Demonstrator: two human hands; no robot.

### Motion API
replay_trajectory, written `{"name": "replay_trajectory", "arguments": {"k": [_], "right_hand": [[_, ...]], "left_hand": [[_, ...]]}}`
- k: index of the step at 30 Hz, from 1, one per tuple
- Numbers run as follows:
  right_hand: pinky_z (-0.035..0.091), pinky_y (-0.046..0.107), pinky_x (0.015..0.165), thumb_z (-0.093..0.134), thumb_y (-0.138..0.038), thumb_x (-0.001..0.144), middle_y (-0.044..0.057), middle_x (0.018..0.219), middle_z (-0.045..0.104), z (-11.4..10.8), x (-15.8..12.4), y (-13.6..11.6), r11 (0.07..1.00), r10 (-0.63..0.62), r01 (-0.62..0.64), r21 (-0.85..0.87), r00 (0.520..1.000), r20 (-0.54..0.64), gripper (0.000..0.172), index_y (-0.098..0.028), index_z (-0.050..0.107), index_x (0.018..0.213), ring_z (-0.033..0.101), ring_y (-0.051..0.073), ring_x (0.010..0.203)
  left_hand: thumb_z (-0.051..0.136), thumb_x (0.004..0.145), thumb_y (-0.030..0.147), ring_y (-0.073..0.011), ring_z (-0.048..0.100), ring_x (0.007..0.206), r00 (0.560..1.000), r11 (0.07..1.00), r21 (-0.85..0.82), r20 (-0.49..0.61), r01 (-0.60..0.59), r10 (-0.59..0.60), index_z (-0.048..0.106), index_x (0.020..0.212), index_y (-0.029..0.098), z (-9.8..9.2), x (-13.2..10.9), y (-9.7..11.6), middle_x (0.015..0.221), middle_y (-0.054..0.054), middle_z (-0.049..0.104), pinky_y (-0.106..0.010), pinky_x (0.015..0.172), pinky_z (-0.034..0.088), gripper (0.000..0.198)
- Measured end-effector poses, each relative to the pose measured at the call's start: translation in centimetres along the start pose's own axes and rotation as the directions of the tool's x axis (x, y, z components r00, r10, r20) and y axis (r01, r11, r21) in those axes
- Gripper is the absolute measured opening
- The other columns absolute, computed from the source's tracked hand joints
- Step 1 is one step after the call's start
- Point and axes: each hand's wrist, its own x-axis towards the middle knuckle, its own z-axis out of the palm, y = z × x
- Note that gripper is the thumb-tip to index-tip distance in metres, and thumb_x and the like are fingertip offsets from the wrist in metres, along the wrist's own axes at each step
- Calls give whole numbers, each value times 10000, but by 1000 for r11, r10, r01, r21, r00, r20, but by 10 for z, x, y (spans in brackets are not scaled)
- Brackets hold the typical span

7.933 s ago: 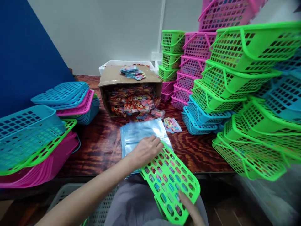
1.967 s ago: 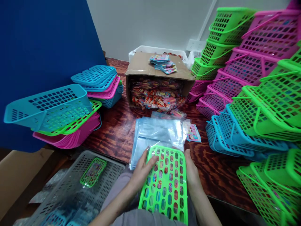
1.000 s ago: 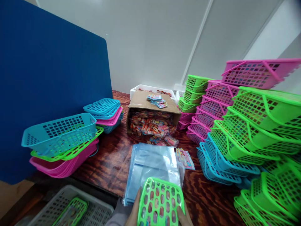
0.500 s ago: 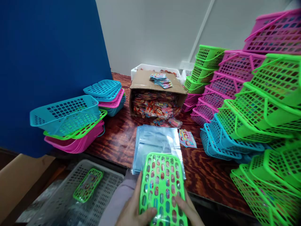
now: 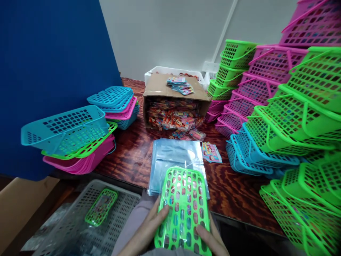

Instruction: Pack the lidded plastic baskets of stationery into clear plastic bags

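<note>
A green plastic basket [image 5: 183,209] in a clear bag is held between my two hands, its slotted green face toward me and colourful contents showing through the holes. My left hand [image 5: 153,222] grips its left edge, thumb lying on the face. On the lower right side, my right hand [image 5: 211,236] grips it with the thumb across the front; the other fingers are mostly hidden behind. Just beyond the basket, a stack of clear plastic bags [image 5: 177,154] lies on the wooden table [image 5: 128,145], partly covered by the basket's top end.
A cardboard box [image 5: 173,85] of small colourful packets stands behind the bags, with printed cards [image 5: 211,152] nearby. Filled baskets [image 5: 282,124] tower on the right. Nested baskets [image 5: 77,135] stand left. A grey crate [image 5: 125,206] below left holds a bagged green basket [image 5: 101,207].
My left hand has slid up along the basket's left edge, its thumb now higher on the face. The basket has shifted slightly, and the camera view has moved a little.
</note>
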Motion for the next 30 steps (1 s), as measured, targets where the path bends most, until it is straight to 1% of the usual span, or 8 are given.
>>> {"name": "replay_trajectory", "arguments": {"k": [3, 5, 8, 11, 15, 20, 25, 30], "right_hand": [[436, 479, 1060, 863, -411, 600, 69, 1301, 656, 7, -2, -16, 1000, -24, 24, 7, 999, 20, 1095, -348, 285, 1528, 583, 338, 1231], [441, 506, 1050, 842, -378, 647, 72, 1319, 645, 16, 5, -34, 998, -67, 67, 13, 996, 65, 1051, -357, 270, 1529, 595, 330, 1217], [458, 511, 1033, 829, -341, 682, 78, 1320, 644, 36, 32, -66, 986, -166, 168, 2, 976, 142, 972, -334, 321, 1511, 629, 313, 1170], [484, 456, 1019, 829, -336, 689, 67, 1229, 700, 56, 72, -94, 973, -221, 231, -27, 955, 195, 823, -265, 474, 1429, 665, 287, 1108], [531, 429, 958, 799, -326, 721, 63, 1113, 746, 71, 109, -107, 988, -150, 156, -17, 970, 190, 600, -199, 614, 1277, 697, 278, 1040], [542, 444, 934, 773, -319, 763, 76, 1112, 746, 69, 100, -101, 999, -38, 36, 17, 985, 170, 571, -197, 604, 1295, 701, 284, 1030], [500, 465, 1005, 739, -379, 798, 59, 1237, 696, 59, 76, -90, 989, -126, 112, 99, 980, 151, 630, -251, 537, 1381, 641, 286, 1151], [466, 492, 1047, 705, -417, 823, 56, 1326, 642, 51, 59, -82, 978, -166, 142, 155, 974, 155, 637, -269, 508, 1410, 570, 298, 1248]], "left_hand": [[781, 728, 535, -356, 539, 1283, 999, 995, -93, 10, 36, -35, 360, 1506, 264, 14, -1, 7, 1386, -123, 585, -504, 1072, 438, 925], [822, 717, 442, -358, 592, 1221, 1000, 990, -142, 16, 4, -1, 336, 1510, 243, 19, 8, 19, 1350, -151, 609, -498, 1034, 476, 951], [830, 726, 361, -329, 637, 1162, 996, 983, -164, -14, -85, 83, 397, 1468, 201, 20, 43, 44, 1311, -156, 637, -454, 1020, 498, 874], [819, 736, 348, -313, 695, 1049, 996, 983, -164, -26, -88, 85, 516, 1375, 152, 17, 88, 68, 1215, -156, 693, -426, 955, 544, 734], [788, 764, 341, -294, 737, 906, 999, 986, -161, -9, -33, 32, 609, 1265, 78, 12, 124, 84, 1088, -178, 737, -386, 863, 578, 593], [769, 785, 348, -284, 740, 903, 999, 986, -161, 39, 43, -37, 623, 1260, 93, 9, 120, 85, 1067, -166, 746, -372, 869, 569, 560], [734, 812, 350, -288, 717, 999, 991, 965, -229, 69, 127, -114, 677, 1154, 73, 10, 101, 83, 1064, -159, 748, -359, 939, 537, 444], [773, 773, 379, -321, 663, 1116, 990, 963, -245, 112, 114, -88, 661, 1183, 103, 12, 77, 76, 1122, -146, 732, -403, 1007, 495, 507]]}}
